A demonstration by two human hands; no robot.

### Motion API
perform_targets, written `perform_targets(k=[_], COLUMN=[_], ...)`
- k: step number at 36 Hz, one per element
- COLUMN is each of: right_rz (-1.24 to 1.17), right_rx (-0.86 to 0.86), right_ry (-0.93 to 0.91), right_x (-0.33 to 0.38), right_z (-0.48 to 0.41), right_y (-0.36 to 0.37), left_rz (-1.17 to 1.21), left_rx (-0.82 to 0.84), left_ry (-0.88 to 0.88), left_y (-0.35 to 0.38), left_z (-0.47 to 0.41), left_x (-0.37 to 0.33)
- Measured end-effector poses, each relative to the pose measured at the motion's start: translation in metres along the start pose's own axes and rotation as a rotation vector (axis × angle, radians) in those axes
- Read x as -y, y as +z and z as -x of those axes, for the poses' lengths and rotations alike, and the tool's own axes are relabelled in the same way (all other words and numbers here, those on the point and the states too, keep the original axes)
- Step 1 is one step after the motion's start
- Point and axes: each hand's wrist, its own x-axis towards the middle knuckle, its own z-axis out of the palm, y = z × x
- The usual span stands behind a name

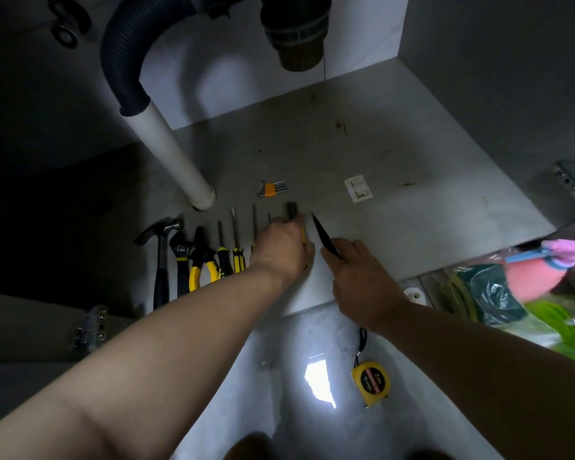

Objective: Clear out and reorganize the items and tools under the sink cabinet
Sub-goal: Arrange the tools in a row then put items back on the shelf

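On the grey cabinet floor [395, 167] a row of tools lies side by side: a hammer [161, 250], a wrench [181, 260], yellow-handled pliers [200, 260] and two screwdrivers [229, 254]. My left hand [279, 250] reaches over the right end of the row and grips a dark tool with a yellow strip [291, 210]. My right hand [356, 270] holds a thin black pointed tool [322, 234], its tip aimed toward the back. An orange hex key set [272, 188] lies just behind the row.
A white drain pipe [176, 154] stands left of the tools, with a black corrugated hose [127, 61] and the sink trap [296, 31] above. A white label [358, 188] lies on the cabinet floor. A yellow tape measure [369, 381] sits on the tiles. Bagged items [498, 293] pile up at right.
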Motion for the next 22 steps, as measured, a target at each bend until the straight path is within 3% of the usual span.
perform_targets(k=[15,22], right_rz=[-0.030,-0.142], right_rx=[-0.017,-0.039], right_ry=[-0.002,-0.017], right_x=[0.011,0.003], right_z=[-0.006,0.015], right_y=[0.005,-0.022], left_rz=[0.057,-0.019], left_rx=[0.008,-0.109], left_ry=[-0.069,-0.064], left_y=[0.001,0.002], left_z=[0.000,0.017], left_x=[0.001,-0.001])
